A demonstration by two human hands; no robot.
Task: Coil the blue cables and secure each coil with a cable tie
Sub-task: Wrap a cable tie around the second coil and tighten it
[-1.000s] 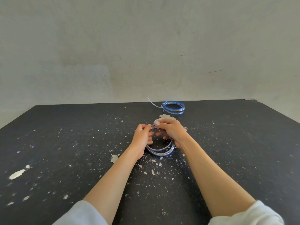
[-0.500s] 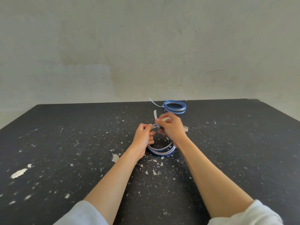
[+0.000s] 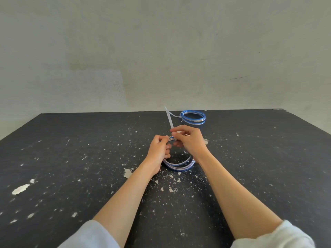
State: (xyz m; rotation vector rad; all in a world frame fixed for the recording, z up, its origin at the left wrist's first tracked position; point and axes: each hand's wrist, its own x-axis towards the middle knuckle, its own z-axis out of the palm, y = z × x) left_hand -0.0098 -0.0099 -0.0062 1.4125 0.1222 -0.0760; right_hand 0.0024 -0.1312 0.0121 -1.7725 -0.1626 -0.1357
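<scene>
While I watch thru the head cam, white sleeves [image 3: 93, 235] sit at the bottom edge, forearms running out over the black table [image 3: 71, 149]. White flakes [image 3: 128, 172] lie scattered just short of the fingers. Next, the blue cable coil [image 3: 179, 166]: its near arc looks to rest on the table below both wrists, far side lifted up into the fingers. L hand [image 3: 158, 151] is curled tight round the coil's top-left, thumb and fingers closed on the strands. R hand [image 3: 191, 142], just right of it and almost touching, pinches the white cable tie [image 3: 169, 120] betw thumb and forefinger where it crosses the coil; other fingers bent loosely underneath. Tie's free end sticks up beyond the R fingertips, leaning a bit left. Further out, well apart from the fingers, a 2nd blue coil [image 3: 193, 118] lies flat near the table's far edge, already tied, its tie tail [image 3: 174, 115] poking left. Behind that, pale wall [image 3: 161, 51].
</scene>
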